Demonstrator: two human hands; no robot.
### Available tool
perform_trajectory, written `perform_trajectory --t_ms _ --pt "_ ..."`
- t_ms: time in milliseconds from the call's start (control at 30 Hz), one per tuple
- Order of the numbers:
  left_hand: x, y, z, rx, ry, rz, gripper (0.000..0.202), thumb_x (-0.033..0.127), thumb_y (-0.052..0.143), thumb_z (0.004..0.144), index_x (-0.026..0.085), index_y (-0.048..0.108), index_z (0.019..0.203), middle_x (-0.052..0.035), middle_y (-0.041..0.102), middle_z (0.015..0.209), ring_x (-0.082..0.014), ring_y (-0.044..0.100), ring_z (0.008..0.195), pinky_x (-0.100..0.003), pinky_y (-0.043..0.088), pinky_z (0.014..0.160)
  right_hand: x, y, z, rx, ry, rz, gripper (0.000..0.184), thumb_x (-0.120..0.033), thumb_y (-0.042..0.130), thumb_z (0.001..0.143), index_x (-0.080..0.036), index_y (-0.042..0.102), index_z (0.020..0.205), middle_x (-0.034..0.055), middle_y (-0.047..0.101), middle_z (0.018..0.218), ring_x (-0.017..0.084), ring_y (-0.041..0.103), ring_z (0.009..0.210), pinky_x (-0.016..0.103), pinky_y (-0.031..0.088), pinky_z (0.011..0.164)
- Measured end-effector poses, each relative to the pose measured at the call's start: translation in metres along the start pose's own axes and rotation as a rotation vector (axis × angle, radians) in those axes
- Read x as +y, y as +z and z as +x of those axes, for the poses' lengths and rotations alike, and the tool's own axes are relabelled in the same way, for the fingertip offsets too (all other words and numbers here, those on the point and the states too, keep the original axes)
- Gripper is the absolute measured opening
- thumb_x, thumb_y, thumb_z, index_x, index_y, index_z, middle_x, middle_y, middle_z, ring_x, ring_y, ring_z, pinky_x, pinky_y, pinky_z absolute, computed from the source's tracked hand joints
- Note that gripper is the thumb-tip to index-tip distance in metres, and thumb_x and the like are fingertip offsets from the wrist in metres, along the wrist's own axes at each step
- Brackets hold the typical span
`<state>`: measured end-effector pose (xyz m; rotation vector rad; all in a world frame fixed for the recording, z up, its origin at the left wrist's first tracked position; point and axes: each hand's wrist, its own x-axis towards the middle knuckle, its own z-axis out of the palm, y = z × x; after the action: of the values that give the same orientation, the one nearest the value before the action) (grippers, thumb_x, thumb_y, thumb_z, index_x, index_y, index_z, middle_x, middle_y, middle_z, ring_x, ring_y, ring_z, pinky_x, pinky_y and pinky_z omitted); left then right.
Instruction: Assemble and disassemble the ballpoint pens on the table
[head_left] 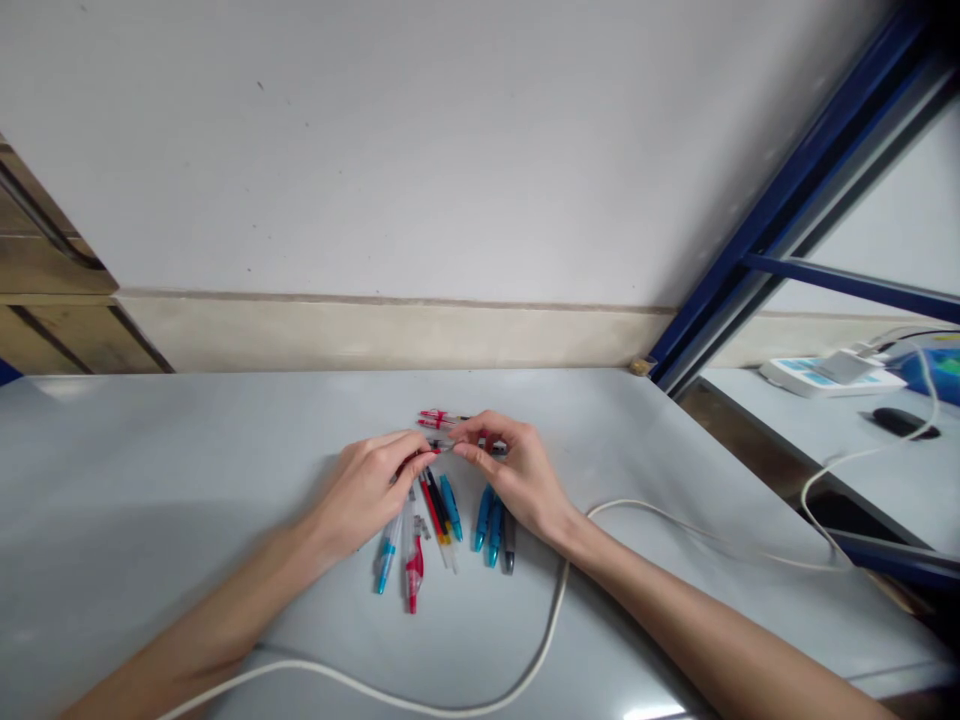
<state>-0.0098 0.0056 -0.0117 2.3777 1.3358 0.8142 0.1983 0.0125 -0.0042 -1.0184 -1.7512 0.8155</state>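
Note:
My left hand (377,478) and my right hand (519,478) meet over a group of pen pieces, both with fingers pinched. Between their fingertips is a slim pen part (442,449) with some red on it; its exact shape is too small to make out. Below them lie red and black ink refills (435,508), a blue pen barrel piece (451,507), a clear piece with a blue grip (386,558) and a red pen piece (413,578). Under my right hand rest blue barrel pieces (494,533) and a grey one (509,545). Red-clipped pens (433,418) lie beyond the fingers.
A white cable (551,625) loops across the grey table (187,560) in front of my arms and runs off right. A blue metal frame (750,220) rises on the right. Past it are a power strip (829,376) and a black mouse (904,422).

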Motion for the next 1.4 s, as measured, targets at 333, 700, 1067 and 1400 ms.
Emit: perform_trajectory --t_ms 333,700,1067,1400 --pt "0.004 0.005 -0.005 -0.083 0.155 0.048 0.026 0.036 0.046 0.105 0.021 0.061 0.09 0.0026 0.062 0.078 -0.0117 0.054 0.065 -0.025 0.038 0.062 -0.011 0.0 -0.002 -0.209 0.078 0.135 0.007 -0.02 0.072 0.086 -0.018 0.066 0.088 -0.0002 0.07 0.077 0.015 0.065 0.073 0.028 0.05 0.07" --pt "0.002 -0.005 -0.003 0.019 0.121 0.123 0.028 0.037 0.04 0.106 0.025 0.064 0.114 0.0018 0.067 0.073 -0.0127 0.058 0.058 -0.025 0.039 0.06 -0.015 -0.046 -0.052 -0.167 0.023 -0.235 0.061 -0.04 0.081 0.082 -0.029 0.055 0.137 0.0101 0.06 0.137 0.029 0.056 0.124 0.05 0.047 0.104" --pt "0.003 0.001 -0.001 -0.022 0.15 -0.058 0.026 0.03 0.038 0.105 0.022 0.06 0.096 -0.0007 0.06 0.079 -0.0123 0.054 0.066 -0.027 0.041 0.065 -0.02 -0.045 -0.084 -0.156 0.135 -0.335 0.072 -0.032 0.074 0.087 -0.028 0.037 0.148 0.0121 0.057 0.137 0.028 0.057 0.122 0.049 0.047 0.105" --pt "-0.001 0.001 0.0 -0.012 0.188 -0.091 0.022 0.027 0.039 0.106 0.022 0.052 0.089 0.0033 0.05 0.076 -0.0115 0.046 0.064 -0.026 0.039 0.063 -0.028 -0.025 0.014 0.121 0.233 0.261 0.059 -0.062 0.044 0.1 -0.017 0.052 0.062 -0.0035 0.038 0.049 0.008 0.031 0.043 0.024 0.024 0.043"
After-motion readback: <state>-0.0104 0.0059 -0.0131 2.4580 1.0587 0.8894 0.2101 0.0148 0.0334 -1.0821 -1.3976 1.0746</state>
